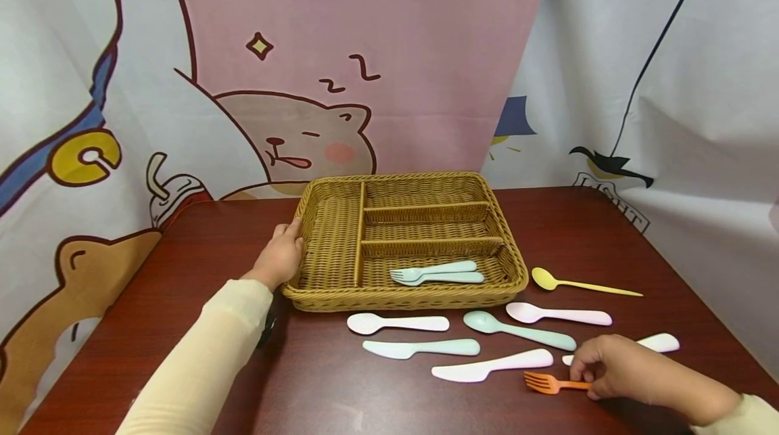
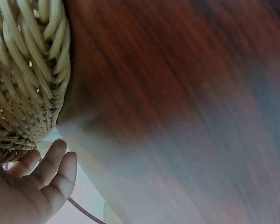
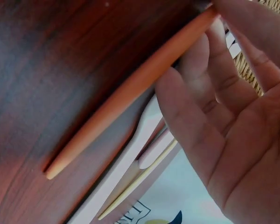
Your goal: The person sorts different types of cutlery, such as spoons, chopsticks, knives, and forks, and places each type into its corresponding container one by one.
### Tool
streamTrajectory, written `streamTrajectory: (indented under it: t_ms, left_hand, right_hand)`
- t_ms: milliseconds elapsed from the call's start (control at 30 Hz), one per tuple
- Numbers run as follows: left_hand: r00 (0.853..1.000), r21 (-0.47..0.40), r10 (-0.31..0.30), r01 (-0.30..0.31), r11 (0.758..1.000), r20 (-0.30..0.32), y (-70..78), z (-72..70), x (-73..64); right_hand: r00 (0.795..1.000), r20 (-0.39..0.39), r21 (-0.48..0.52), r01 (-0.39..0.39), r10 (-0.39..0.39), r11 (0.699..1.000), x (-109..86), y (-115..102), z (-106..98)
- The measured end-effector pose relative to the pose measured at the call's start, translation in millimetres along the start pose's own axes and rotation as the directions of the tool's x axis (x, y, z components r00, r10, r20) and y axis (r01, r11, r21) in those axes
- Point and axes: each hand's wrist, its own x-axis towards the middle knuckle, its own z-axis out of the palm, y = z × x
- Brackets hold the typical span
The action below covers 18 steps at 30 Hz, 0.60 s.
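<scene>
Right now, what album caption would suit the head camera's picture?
Right hand pinching an orange fork, left hand at the edge of a divided wicker basket.

A dark red-brown wooden surface (image 1: 566,225) reaches back to a printed cloth (image 1: 426,49) — pink in the middle, white at the sides. I see a cartoon bear (image 1: 310,120) with closed eyes, a small star (image 1: 260,46), a yellow bell (image 1: 68,157) on a blue band (image 1: 87,122) — and, rightward, a dark bird (image 1: 611,163) beside some lettering (image 1: 610,198).
</scene>
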Motion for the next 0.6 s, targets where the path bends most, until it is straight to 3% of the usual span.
streamTrajectory:
  t_ms: [300,467,600]
  left_hand:
    - [1.000,-0.007,-0.011,0.011,1.000,0.009,-0.7,0.3,-2.3]
    - [1.000,-0.011,-0.016,0.016,1.000,0.011,1.0,0.3,-3.1]
    - [1.000,-0.016,-0.016,0.016,1.000,0.011,3.1,-0.9,-3.3]
  right_hand:
    - [0.994,-0.023,-0.024,0.102,-0.102,0.995,7.5,-2,3]
    - [0.983,-0.088,-0.043,0.159,-0.162,0.986,16.5,-11,-2]
    - [0.979,-0.128,-0.088,0.151,-0.161,0.985,25.5,-20,-13]
